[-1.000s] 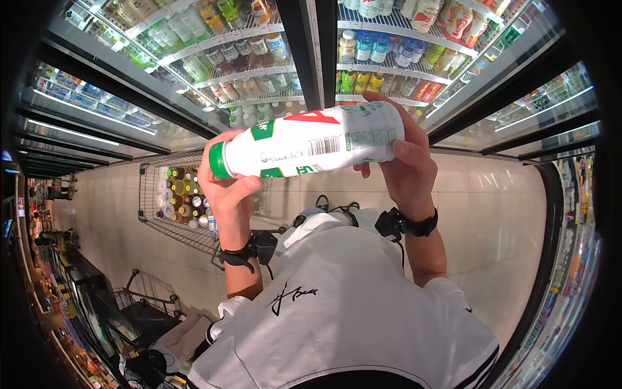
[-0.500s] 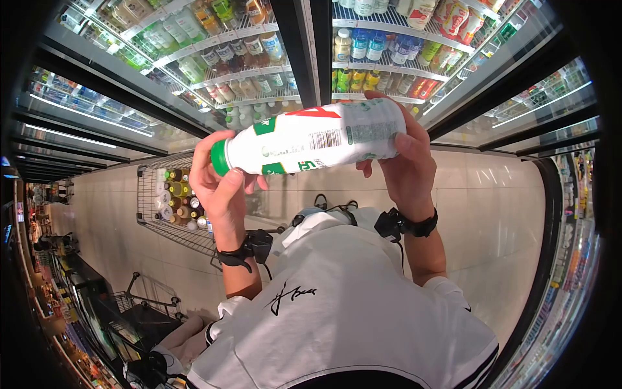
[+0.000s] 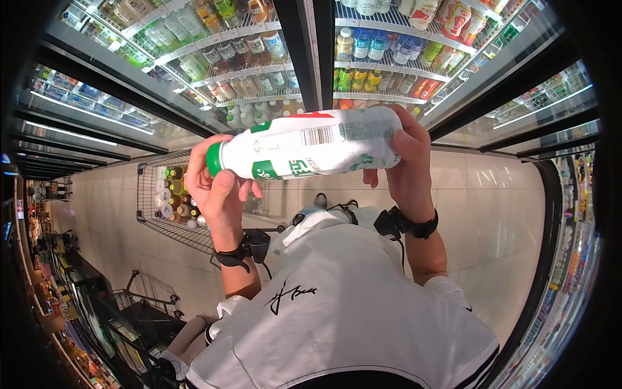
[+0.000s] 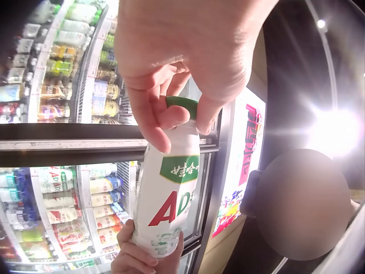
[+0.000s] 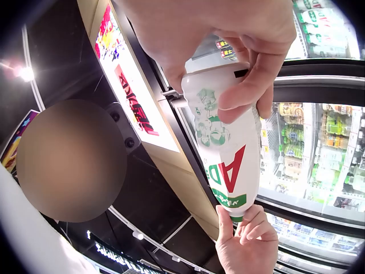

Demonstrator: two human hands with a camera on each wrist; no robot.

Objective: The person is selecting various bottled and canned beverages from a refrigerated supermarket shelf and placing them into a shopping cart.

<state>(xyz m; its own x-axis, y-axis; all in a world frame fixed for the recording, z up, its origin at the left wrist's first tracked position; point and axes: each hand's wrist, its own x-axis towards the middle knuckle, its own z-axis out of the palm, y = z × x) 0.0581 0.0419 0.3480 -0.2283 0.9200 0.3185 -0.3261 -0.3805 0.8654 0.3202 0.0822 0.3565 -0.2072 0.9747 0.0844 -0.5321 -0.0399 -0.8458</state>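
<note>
A large white bottle point(image 3: 311, 144) with a green cap lies sideways between both hands in the head view, its barcode facing up. The left hand point(image 3: 219, 194) grips the cap end with thumb and fingers, while the right hand point(image 3: 409, 162) holds the base end. From the left wrist, the left hand point(image 4: 188, 63) pinches around the green cap point(image 4: 183, 105), and red letters show on the bottle point(image 4: 168, 200). The right wrist view has the right hand point(image 5: 228, 45) curled round the base of the bottle point(image 5: 225, 137).
Glass-door coolers with shelved drinks point(image 3: 379, 48) stand in front. A wire shopping cart point(image 3: 152, 201) holding several bottles is at the left on the tiled floor point(image 3: 486, 207). Another cart point(image 3: 146, 305) stands at the lower left, near a person's leg point(image 3: 188, 340).
The bottle has rolled about its long axis, so the red lettering has turned toward the far edge and more green print shows nearer the body. The left hand has shifted slightly left.
</note>
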